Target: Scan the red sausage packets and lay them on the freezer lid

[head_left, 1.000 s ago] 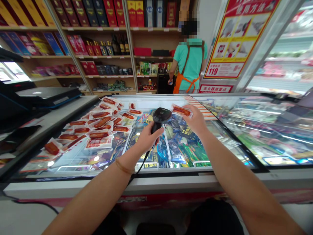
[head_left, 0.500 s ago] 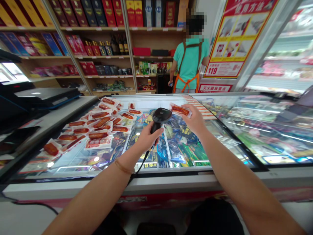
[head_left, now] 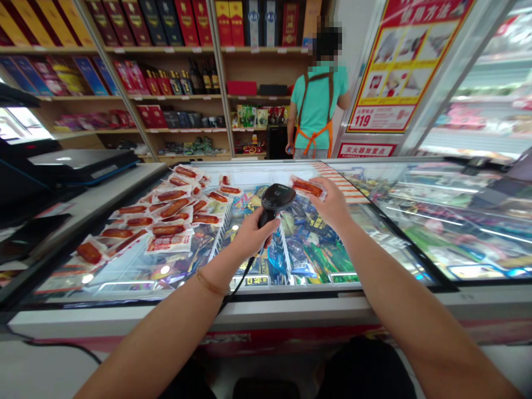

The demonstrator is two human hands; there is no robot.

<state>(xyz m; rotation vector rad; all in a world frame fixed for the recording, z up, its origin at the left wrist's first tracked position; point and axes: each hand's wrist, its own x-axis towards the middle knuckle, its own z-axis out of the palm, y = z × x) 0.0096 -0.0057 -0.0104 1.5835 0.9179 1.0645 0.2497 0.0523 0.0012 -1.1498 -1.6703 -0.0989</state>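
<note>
My left hand (head_left: 254, 233) is wrapped round the handle of a black barcode scanner (head_left: 277, 196), whose cord hangs down toward the freezer's front edge. Pinched by one end in my right hand (head_left: 332, 200) is a clear-wrapped sausage packet (head_left: 306, 187), just right of the scanner's head. The two are close, with a narrow gap between them. On the glass freezer lid (head_left: 137, 271) to the left lie several more sausage packets (head_left: 172, 209), some overlapping. Bagged frozen goods (head_left: 320, 244) show through the glass under my hands.
A scale (head_left: 83, 162) stands on the counter at the left. Behind the freezer are shelves (head_left: 178, 98) of boxes and bottles. A person (head_left: 316, 108) in a green shirt and orange-tied apron stands there, back turned. Another glass-topped freezer section (head_left: 457, 216) is on the right.
The person behind the freezer has shifted slightly to the left. My hands, the scanner and the held sausage packet stay almost in place.
</note>
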